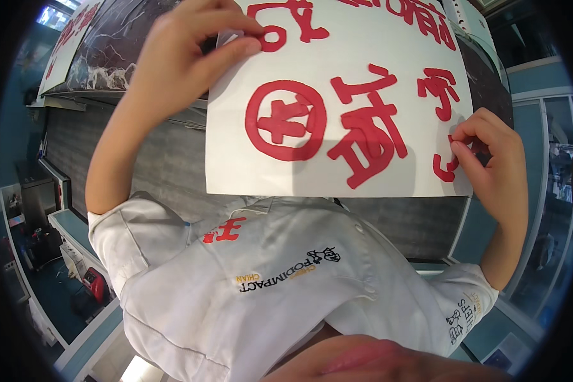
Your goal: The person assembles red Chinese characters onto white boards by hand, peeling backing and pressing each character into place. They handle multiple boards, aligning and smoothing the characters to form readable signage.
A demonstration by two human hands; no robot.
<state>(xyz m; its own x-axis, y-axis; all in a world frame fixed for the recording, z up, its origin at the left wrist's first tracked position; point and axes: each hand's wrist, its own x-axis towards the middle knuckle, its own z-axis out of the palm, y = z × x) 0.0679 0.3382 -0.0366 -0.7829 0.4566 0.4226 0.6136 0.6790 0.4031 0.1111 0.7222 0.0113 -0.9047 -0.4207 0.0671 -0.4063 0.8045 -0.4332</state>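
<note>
A white sheet [229, 172] with thick red strokes forming characters lies in front of me, its near edge sticking out past the dark table. A red ring [254, 121] with a red shape inside is near its lower left. My left hand [194, 57] is at the sheet's upper left, thumb and forefinger closed beside a curled red stroke [275, 41]; what lies between the fingertips is hidden. At the right edge my right hand [490, 149] pinches at the end of a small red strip [445, 169], fingertips over the sheet.
The dark marbled tabletop [105, 60] shows beyond the sheet. Another white sheet with red marks [67, 48] is at the far left. A grey floor [153, 159] lies below the table. Low shelving with a red object [95, 283] stands left; glass-fronted panels [560, 153] stand right.
</note>
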